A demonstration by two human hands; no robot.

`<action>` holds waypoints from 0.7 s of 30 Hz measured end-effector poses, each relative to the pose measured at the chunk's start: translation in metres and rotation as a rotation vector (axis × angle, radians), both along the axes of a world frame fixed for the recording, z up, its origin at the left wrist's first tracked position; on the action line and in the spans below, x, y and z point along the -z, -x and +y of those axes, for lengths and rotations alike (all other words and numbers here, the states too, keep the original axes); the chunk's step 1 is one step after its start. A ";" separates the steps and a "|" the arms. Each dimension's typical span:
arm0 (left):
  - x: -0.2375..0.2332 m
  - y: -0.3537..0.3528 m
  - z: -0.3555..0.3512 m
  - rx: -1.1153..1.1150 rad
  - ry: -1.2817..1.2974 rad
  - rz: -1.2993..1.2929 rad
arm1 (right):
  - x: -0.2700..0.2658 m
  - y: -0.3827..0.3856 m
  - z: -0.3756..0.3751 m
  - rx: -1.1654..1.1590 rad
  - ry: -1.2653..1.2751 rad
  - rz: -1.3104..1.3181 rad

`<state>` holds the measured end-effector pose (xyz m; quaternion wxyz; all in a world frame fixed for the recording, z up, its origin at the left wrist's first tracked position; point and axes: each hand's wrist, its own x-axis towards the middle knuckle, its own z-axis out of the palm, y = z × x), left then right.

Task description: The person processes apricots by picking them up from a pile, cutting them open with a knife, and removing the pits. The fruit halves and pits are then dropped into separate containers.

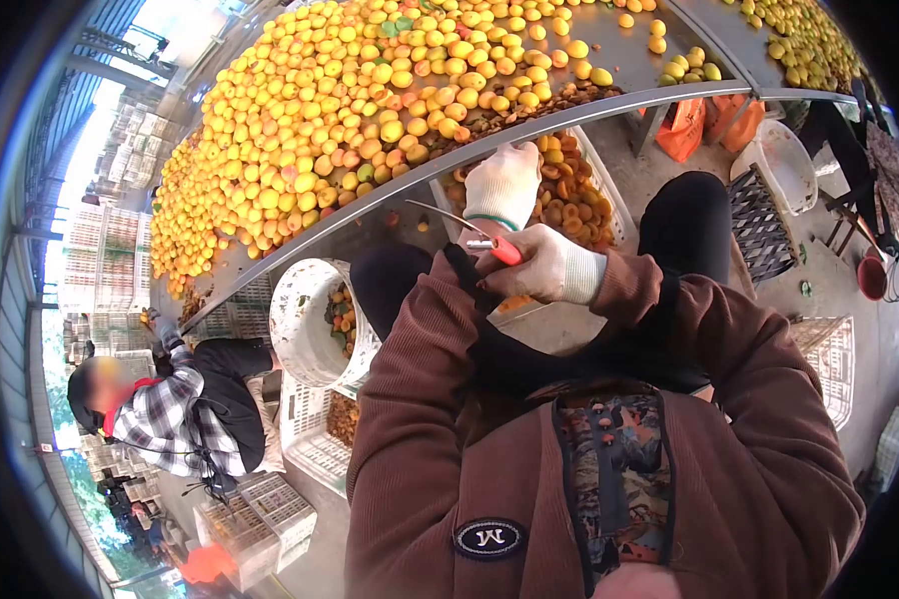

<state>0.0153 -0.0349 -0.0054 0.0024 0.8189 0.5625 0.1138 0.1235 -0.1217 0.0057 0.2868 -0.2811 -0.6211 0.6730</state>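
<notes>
The red-handled knife (506, 250) is in my right hand (544, 262), which wears a white glove and has its fingers wrapped round the handle. The thin curved blade points up and left, crossing near my left wrist. My left hand (504, 183), in a white glove with a green-edged cuff, reaches forward over a pale crate (612, 185) just below the metal table edge. Its fingertips are hidden, and whether it holds anything does not show. Halved orange fruits (574, 205) lie in the crate, right beside my left hand.
Whole yellow-orange fruits (340, 110) cover much of the metal table (594, 90). A white bucket (305, 319) stands left of my knees, with a crate (305, 424) below it. A co-worker (195, 404) sits at far left. Orange bags (681, 130) and a white tub (784, 165) are at right.
</notes>
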 end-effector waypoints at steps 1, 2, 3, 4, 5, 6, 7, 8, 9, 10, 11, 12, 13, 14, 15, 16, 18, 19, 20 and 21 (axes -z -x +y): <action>-0.001 -0.002 -0.001 -0.004 -0.006 0.003 | 0.001 -0.001 -0.004 0.016 0.023 -0.019; -0.001 -0.004 -0.001 -0.001 -0.009 -0.001 | -0.007 -0.003 -0.010 0.031 0.276 -0.082; 0.000 -0.008 -0.003 -0.016 0.044 0.036 | -0.006 -0.004 -0.014 0.035 0.275 -0.085; 0.002 -0.012 -0.005 -0.032 0.101 0.073 | -0.004 -0.006 -0.019 0.087 0.127 -0.014; 0.005 -0.016 -0.010 -0.032 0.105 0.069 | -0.003 -0.007 -0.024 0.137 -0.019 0.057; 0.008 -0.020 -0.015 0.009 0.130 0.109 | -0.006 -0.009 -0.028 0.136 -0.009 0.050; 0.012 -0.025 -0.019 0.049 0.157 0.151 | -0.005 -0.009 -0.028 0.135 -0.002 0.049; 0.014 -0.033 -0.024 0.113 0.203 0.160 | -0.004 -0.009 -0.029 0.091 -0.051 0.094; 0.018 -0.040 -0.033 0.160 0.229 0.177 | -0.002 -0.009 -0.030 0.050 -0.099 0.139; 0.021 -0.045 -0.042 0.229 0.223 0.187 | 0.000 -0.012 -0.028 -0.008 -0.069 0.068; 0.023 -0.051 -0.049 0.297 0.215 0.195 | 0.001 -0.013 -0.027 -0.005 -0.059 0.065; 0.025 -0.057 -0.056 0.337 0.232 0.187 | 0.001 -0.014 -0.026 -0.017 -0.283 0.062; 0.027 -0.061 -0.065 0.358 0.284 0.152 | 0.000 -0.015 -0.026 -0.031 -0.505 0.059; 0.021 -0.065 -0.075 0.384 0.320 0.148 | -0.011 -0.018 -0.026 -0.107 -0.502 0.034; 0.015 -0.070 -0.081 0.409 0.353 0.146 | -0.017 -0.021 -0.027 -0.109 -0.494 0.034; 0.008 -0.076 -0.084 0.406 0.361 0.142 | -0.020 -0.025 -0.027 -0.143 -0.608 -0.076; 0.004 -0.092 -0.094 0.360 0.463 0.253 | -0.032 -0.031 -0.029 -0.220 -0.731 -0.226; 0.008 -0.101 -0.102 0.363 0.471 0.248 | -0.033 -0.030 -0.030 -0.221 -0.722 -0.228; 0.004 -0.109 -0.110 0.123 0.605 0.079 | -0.033 -0.029 -0.030 -0.214 -0.724 -0.213; 0.001 -0.113 -0.115 -0.122 0.731 -0.090 | -0.033 -0.028 -0.031 -0.207 -0.727 -0.199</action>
